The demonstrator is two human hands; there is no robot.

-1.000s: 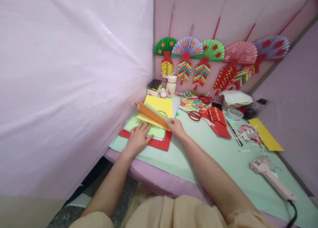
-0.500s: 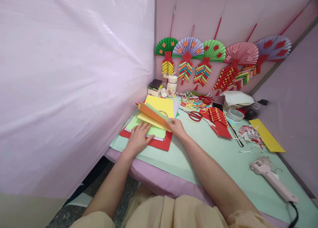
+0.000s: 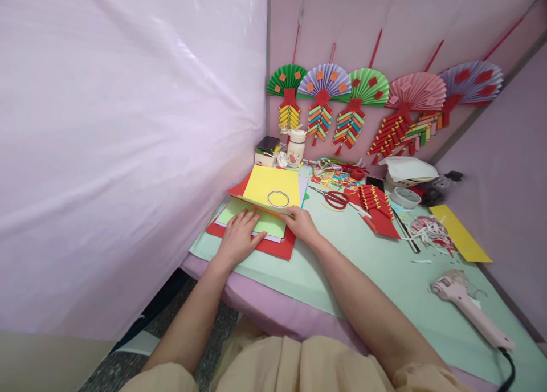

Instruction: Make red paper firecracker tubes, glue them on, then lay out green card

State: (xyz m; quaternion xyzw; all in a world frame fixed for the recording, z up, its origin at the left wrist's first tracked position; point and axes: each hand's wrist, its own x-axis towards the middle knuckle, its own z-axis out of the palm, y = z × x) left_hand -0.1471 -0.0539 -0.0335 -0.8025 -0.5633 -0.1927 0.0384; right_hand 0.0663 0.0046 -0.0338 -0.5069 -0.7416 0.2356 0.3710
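Observation:
A stack of coloured paper sheets lies at the table's left end, red at the bottom, light green above, yellow on top. My left hand rests flat on the light green sheet, fingers spread. My right hand pinches the near edge of the upper sheets, yellow and orange, which lie almost flat. A thin ring sits on the yellow sheet.
Red scissors, a red paper firecracker piece, paper scraps, a yellow strip and a pink glue gun lie on the green mat. Paper fans hang on the back wall. A white sheet bounds the left.
My right hand has lowered the lifted bundle of upper sheets, so the yellow sheet with the ring now lies nearly flat. My left hand has stayed put.

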